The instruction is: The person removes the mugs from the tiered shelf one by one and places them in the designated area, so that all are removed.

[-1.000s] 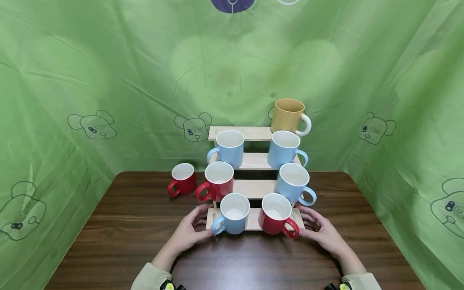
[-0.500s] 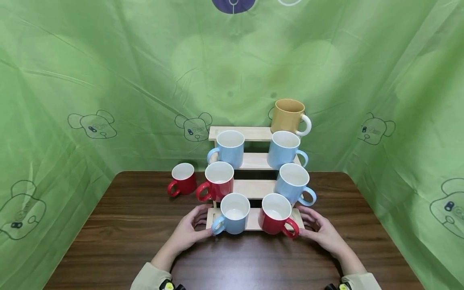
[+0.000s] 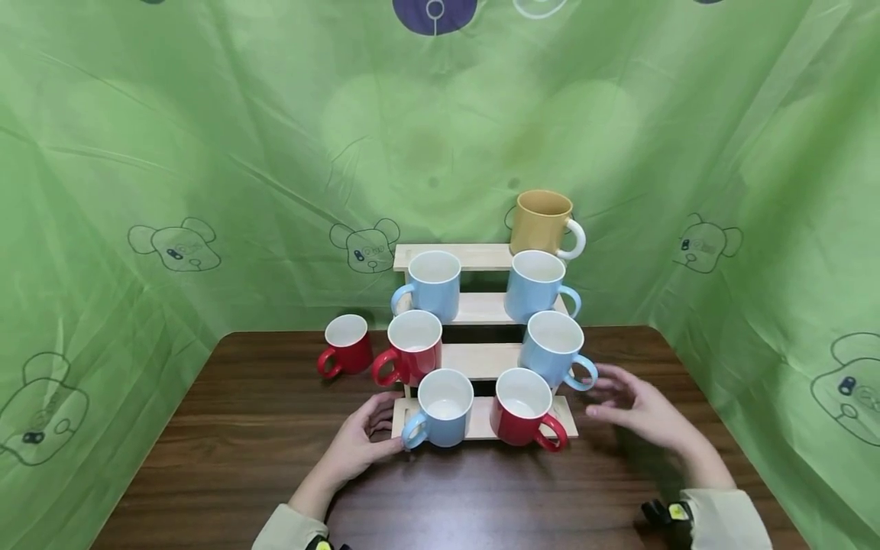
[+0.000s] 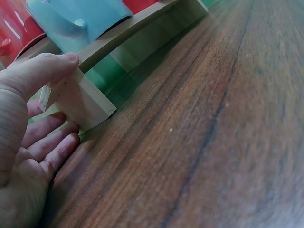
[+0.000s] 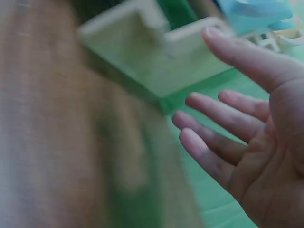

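Observation:
A stepped wooden rack (image 3: 483, 359) stands on the dark wood table with several mugs on its tiers. My left hand (image 3: 360, 435) grips its lower left corner; in the left wrist view the thumb lies on the end of the bottom shelf and the fingers curl by the side panel (image 4: 80, 102). A light blue mug (image 3: 445, 409) and a red mug (image 3: 521, 409) stand on that shelf. Off the rack's right side, my right hand (image 3: 642, 409) is apart from it with fingers spread, nearest a light blue mug (image 3: 550, 351). The right palm (image 5: 270, 166) holds nothing.
Higher up stand a red mug (image 3: 415, 351), two light blue mugs (image 3: 436, 286) and a tan mug (image 3: 539, 225) with a white handle. Another red mug (image 3: 349, 347) is on the table (image 3: 261, 428), left of the rack. Green cloth (image 3: 275, 153) surrounds the table.
My right hand has let go of the rack's lower right corner and moved right and slightly back. The left hand stays at its corner; the mugs have not moved on the rack.

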A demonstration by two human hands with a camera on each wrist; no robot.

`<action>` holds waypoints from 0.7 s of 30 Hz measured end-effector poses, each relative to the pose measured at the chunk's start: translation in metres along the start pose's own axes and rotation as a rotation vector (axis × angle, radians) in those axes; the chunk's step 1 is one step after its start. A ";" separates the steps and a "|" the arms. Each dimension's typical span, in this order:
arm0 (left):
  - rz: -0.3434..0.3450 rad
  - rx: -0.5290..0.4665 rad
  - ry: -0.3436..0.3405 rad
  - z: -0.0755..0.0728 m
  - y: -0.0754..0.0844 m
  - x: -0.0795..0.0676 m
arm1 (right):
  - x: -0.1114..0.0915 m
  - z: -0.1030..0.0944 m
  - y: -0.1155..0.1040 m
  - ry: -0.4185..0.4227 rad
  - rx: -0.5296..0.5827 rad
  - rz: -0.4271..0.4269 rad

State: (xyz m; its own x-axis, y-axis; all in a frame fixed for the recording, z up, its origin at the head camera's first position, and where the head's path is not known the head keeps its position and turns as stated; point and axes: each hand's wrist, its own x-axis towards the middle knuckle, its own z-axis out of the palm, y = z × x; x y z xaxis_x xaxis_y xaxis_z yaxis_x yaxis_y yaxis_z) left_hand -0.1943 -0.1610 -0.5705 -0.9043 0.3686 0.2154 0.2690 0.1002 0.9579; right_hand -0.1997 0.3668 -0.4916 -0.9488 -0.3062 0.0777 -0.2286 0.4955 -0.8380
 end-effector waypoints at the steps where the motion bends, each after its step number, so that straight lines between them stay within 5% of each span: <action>1: -0.005 0.001 0.002 0.000 0.000 0.000 | 0.003 -0.008 -0.006 0.026 -0.046 -0.003; 8: -0.004 -0.009 0.005 0.000 -0.003 -0.001 | 0.038 -0.054 -0.056 0.171 -0.215 -0.038; 21: 0.011 -0.006 0.001 0.001 -0.002 -0.001 | 0.120 -0.077 -0.145 0.308 -0.125 -0.011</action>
State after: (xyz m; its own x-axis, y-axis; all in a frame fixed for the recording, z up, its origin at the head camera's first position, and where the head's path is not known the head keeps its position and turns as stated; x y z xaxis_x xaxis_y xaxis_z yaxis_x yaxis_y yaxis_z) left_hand -0.1939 -0.1610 -0.5729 -0.9016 0.3688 0.2262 0.2770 0.0904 0.9566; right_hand -0.2974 0.3211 -0.3193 -0.9631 -0.0613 0.2621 -0.2461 0.5950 -0.7651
